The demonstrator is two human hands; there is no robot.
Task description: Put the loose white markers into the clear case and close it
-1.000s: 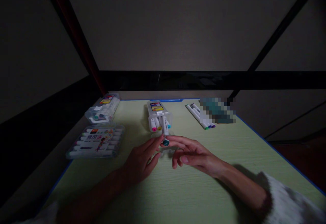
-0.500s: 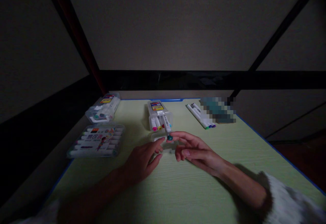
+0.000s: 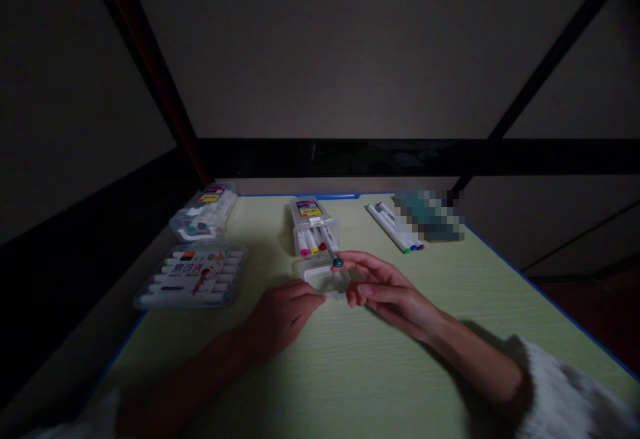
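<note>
A clear plastic marker box point(image 3: 312, 223) lies mid-table, its open end toward me, with several white markers inside. One marker with a dark green cap point(image 3: 338, 262) sticks out of that end. The index fingertip of my right hand point(image 3: 387, 290) touches the cap; its thumb stands apart and the other fingers are loosely curled. My left hand point(image 3: 287, 309) has its fingers pressed together at the near edge of the box's clear flipped-down lid point(image 3: 313, 271). The left fingertips' exact hold is partly hidden.
At the left lie a second clear marker box point(image 3: 205, 212) and a flat, printed case of markers point(image 3: 193, 276). Several loose markers point(image 3: 387, 227) lie at the right beside a blurred greenish flat item point(image 3: 430, 216). A blue edge point(image 3: 565, 316) borders the table.
My left hand has drawn away from the green cap down to the lid's near edge, its fingers closing together. The cap end has shifted slightly right and up, with my right index finger on it.
</note>
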